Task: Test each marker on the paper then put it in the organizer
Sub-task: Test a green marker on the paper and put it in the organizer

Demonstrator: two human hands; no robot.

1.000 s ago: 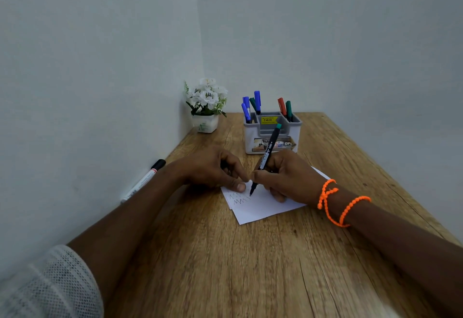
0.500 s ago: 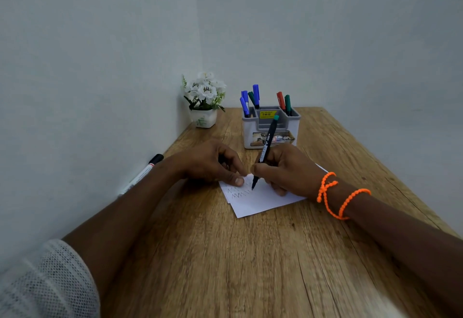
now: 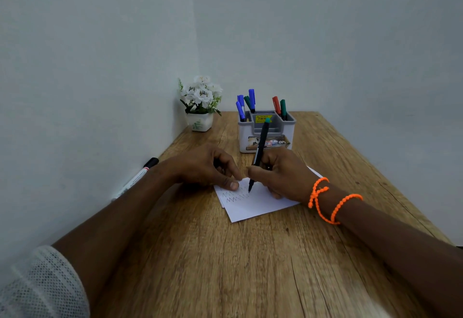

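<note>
My right hand [image 3: 283, 174] grips a black marker with a teal end [image 3: 260, 147], its tip touching the white paper [image 3: 253, 205] beside several zigzag lines. My left hand [image 3: 203, 167] presses its thumb on the paper's left corner; its fingers are curled around a small dark piece that looks like the marker cap [image 3: 216, 164]. Behind the hands stands the grey and white organizer [image 3: 265, 139]. It holds blue markers [image 3: 241, 107] and a green one on the left, and a red marker [image 3: 276, 105] and a green marker [image 3: 283, 108] on the right.
A white marker with a black cap [image 3: 136, 178] lies along the left wall. A small white pot of white flowers [image 3: 200, 104] stands in the far left corner. The wooden table [image 3: 225, 267] meets walls on the left and at the back.
The marker tip has moved a little to the right across the paper, lengthening the zigzag line. My left hand has stayed in place on the paper.
</note>
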